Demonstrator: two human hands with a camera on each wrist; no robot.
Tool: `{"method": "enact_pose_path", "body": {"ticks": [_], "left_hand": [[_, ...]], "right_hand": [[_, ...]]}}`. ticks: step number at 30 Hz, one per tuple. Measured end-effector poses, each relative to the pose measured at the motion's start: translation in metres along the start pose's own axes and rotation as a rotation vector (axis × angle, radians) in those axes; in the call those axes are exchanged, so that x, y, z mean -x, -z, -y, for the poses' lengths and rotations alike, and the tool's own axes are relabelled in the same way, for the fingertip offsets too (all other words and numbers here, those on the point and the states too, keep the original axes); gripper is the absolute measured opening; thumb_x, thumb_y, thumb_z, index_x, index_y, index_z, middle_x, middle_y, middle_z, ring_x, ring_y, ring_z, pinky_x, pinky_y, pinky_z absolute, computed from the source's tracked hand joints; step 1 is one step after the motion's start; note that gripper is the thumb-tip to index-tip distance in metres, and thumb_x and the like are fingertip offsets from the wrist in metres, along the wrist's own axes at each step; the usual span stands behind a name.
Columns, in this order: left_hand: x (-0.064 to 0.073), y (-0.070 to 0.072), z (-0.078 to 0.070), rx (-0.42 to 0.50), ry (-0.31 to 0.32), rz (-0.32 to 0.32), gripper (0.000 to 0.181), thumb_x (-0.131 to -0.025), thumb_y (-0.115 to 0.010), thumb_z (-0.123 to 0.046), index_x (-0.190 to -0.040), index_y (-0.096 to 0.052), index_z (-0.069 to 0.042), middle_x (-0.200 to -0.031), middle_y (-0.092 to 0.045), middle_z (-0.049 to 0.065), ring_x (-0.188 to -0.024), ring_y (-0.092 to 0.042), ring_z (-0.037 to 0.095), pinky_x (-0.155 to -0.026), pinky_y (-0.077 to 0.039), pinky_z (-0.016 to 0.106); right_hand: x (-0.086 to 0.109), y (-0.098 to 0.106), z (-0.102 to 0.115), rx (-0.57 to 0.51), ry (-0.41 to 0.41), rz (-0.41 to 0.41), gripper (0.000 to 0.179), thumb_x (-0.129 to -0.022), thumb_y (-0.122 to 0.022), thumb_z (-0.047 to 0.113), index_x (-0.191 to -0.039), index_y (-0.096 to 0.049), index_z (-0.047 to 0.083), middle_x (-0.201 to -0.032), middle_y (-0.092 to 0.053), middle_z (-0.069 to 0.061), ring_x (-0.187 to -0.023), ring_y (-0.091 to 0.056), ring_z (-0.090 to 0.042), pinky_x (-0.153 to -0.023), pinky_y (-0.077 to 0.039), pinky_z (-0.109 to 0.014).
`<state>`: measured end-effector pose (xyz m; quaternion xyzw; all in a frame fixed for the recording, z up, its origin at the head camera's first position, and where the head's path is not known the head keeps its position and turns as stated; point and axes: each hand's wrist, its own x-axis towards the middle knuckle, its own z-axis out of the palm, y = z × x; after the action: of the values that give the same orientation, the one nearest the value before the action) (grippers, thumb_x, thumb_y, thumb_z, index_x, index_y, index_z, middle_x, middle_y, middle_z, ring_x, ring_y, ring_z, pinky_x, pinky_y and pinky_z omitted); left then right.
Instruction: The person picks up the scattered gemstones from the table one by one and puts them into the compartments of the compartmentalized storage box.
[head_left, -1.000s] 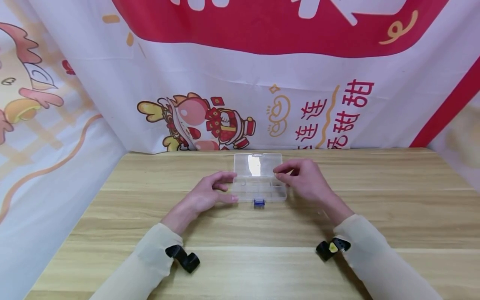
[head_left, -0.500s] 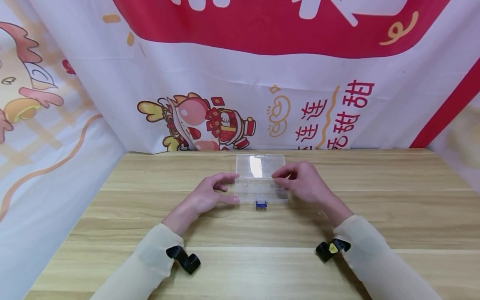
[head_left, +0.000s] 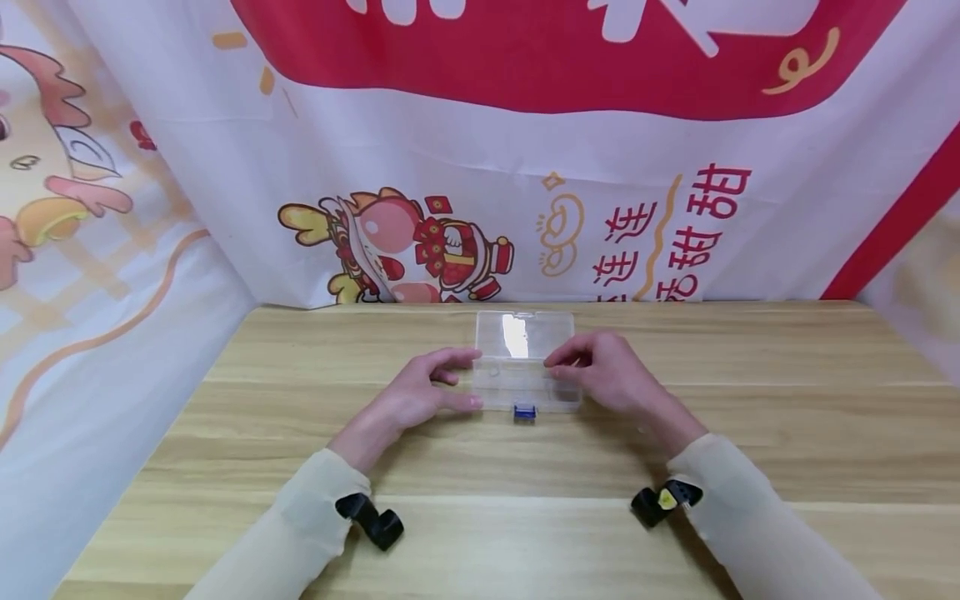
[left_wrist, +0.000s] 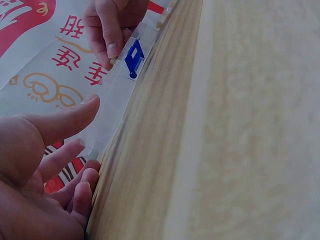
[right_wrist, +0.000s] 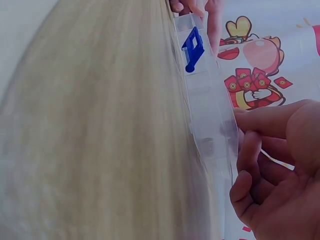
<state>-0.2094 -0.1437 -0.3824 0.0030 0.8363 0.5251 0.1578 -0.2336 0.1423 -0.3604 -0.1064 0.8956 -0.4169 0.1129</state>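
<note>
A clear plastic compartment box with a blue latch lies on the table, its lid folded back. At its left end my left hand touches the box, thumb at the front corner and forefinger near the hinge; the fingers are spread and relaxed. My right hand is over the right-hand compartments, thumb and forefinger brought together. A small pale piece shows at these fingertips in the left wrist view; I cannot tell its kind. A small clear round thing shows in a back left compartment.
The wood-grain table reaches back to a white cloth with red and cartoon prints, which hangs right behind the lid. A tiny clear bit lies on the table beside my right wrist.
The box has shifted slightly right along with my left hand. My right hand's fingertips have moved a little nearer and inward over the compartments, still pinched together.
</note>
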Motion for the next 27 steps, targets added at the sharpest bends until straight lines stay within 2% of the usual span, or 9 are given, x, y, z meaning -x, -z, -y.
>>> {"method": "enact_pose_path", "body": {"ticks": [9,20,27], "left_hand": [[-0.001,-0.001,0.001,0.002,-0.001,0.003,0.065,-0.086,-0.089,-0.021,-0.144,-0.064,-0.034,-0.146,-0.061,-0.003,-0.128,-0.050,0.025,-0.109,-0.043,0.045],[-0.001,0.001,0.002,0.003,0.004,0.009,0.066,-0.086,-0.089,-0.021,-0.145,-0.062,-0.034,-0.146,-0.061,-0.003,-0.129,-0.050,0.025,-0.109,-0.043,0.044],[-0.003,0.001,0.000,-0.002,0.008,0.014,0.068,-0.084,-0.090,-0.021,-0.145,-0.062,-0.035,-0.145,-0.061,-0.004,-0.128,-0.051,0.025,-0.110,-0.043,0.044]], "right_hand": [[-0.003,-0.003,0.001,0.017,-0.013,0.037,0.013,-0.099,-0.075,0.018,-0.111,-0.081,0.019,-0.108,-0.071,-0.006,-0.096,-0.058,-0.025,-0.081,-0.050,-0.034],[-0.008,0.003,0.012,0.112,-0.009,0.110,0.012,-0.099,-0.074,0.016,-0.109,-0.080,0.014,-0.104,-0.072,-0.005,-0.095,-0.061,-0.023,-0.080,-0.052,-0.034],[-0.011,0.003,0.015,0.144,-0.020,0.100,0.010,-0.099,-0.075,0.018,-0.106,-0.080,0.015,-0.104,-0.073,-0.005,-0.093,-0.061,-0.023,-0.079,-0.052,-0.033]]}}
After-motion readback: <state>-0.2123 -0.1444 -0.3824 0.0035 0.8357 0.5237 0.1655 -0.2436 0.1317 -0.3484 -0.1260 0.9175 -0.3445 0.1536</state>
